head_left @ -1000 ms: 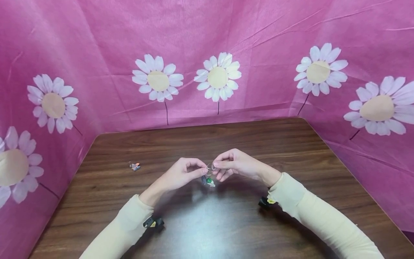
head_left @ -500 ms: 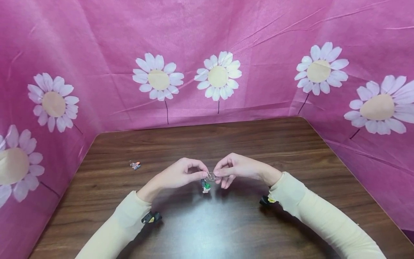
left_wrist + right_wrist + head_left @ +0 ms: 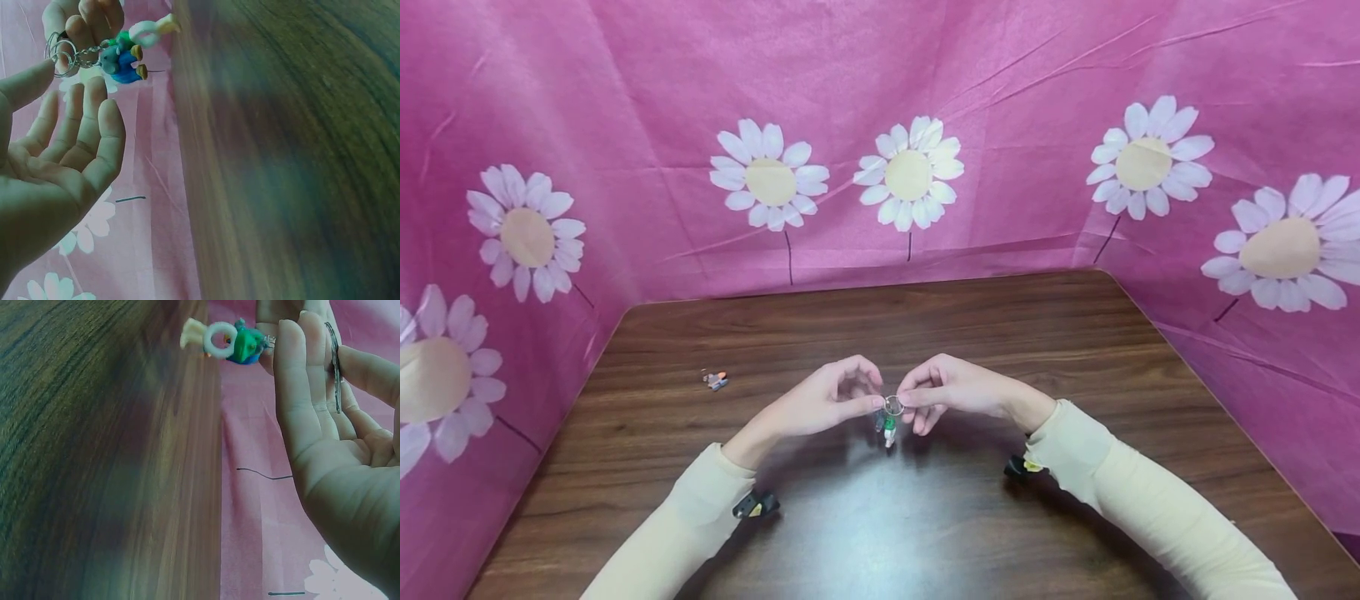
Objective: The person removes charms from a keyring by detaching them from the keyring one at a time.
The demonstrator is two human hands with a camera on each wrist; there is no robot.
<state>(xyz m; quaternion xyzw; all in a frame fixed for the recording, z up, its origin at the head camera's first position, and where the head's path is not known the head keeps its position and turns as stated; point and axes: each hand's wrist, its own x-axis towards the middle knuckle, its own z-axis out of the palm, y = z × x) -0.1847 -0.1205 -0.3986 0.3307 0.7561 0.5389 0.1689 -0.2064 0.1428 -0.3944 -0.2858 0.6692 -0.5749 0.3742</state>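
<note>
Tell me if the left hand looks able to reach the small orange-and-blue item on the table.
Probably yes: nothing visible stands between the left hand and the small orange-and-blue item, though that hand, at the key rings, would likely have to leave them.

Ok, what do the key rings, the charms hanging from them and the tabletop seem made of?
Key rings: shiny metal, going by the thin, silvery loops.
Blue charm and green-and-white charm: probably smooth moulded rubber or plastic, judging by rounded, evenly coloured shapes.
Tabletop: wood or wood-look laminate, slightly glossy: brown grain with a bright reflection.
</note>
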